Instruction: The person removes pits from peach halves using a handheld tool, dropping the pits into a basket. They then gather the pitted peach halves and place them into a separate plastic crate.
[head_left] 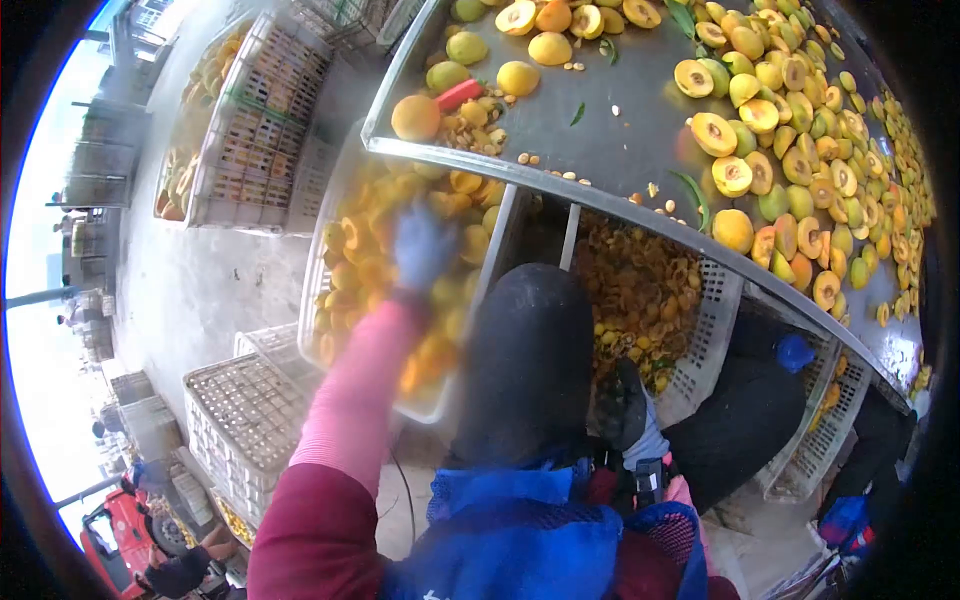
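My left hand [425, 245], in a blue-grey glove, is blurred over a white crate [312, 290] of halved yellow peaches [350, 235]; the blur hides its fingers. Beside my knee, my right hand [637, 415] is in a black and grey glove, its fingers extended and nothing visible in them. Next to it, under the table, a white crate [712, 345] holds pits and scraps [640, 290]. The metal table [625, 125] carries many cut peaches [790, 170]. Near its corner are a whole peach [415, 118] and a red handle-like object [460, 95].
The table's raised metal rim [600, 203] runs between me and the fruit. Upturned white crates [240, 410] stand at my left, with a filled crate [255, 130] farther off. Another person's dark-clad leg [750, 425] is at my right. A red vehicle [115, 540] stands at lower left.
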